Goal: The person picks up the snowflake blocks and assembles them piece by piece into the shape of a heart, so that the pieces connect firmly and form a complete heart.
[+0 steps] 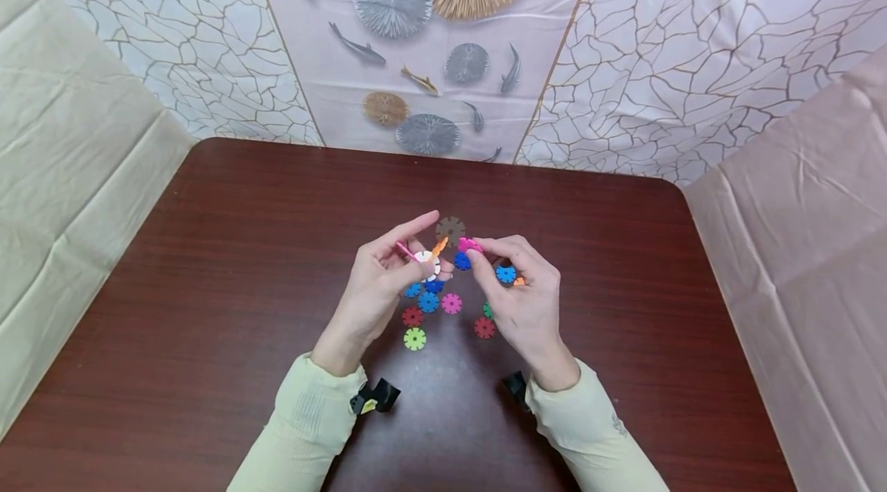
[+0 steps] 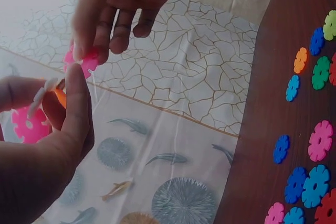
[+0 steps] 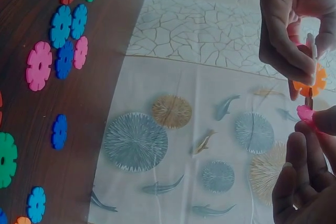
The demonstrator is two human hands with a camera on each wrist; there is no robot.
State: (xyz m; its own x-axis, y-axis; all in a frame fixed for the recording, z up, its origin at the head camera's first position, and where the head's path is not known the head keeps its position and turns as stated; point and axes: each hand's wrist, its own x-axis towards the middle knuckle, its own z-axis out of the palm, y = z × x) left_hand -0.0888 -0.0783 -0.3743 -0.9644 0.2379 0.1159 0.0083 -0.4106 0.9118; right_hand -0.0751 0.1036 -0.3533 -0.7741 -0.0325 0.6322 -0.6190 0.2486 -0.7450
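Above the tabletop (image 1: 277, 246), the left hand (image 1: 377, 288) is pinching a small cluster of joined discs (image 1: 427, 261) while the right hand (image 1: 523, 292) is pinching a pink disc (image 1: 469, 245) beside it, so the joining step appears underway, calling next for careful slot-to-slot alignment.

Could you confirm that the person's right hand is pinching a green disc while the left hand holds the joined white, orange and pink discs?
Not quite: the right hand pinches a pink disc, not green, as the head view shows. The left hand does hold the joined discs.
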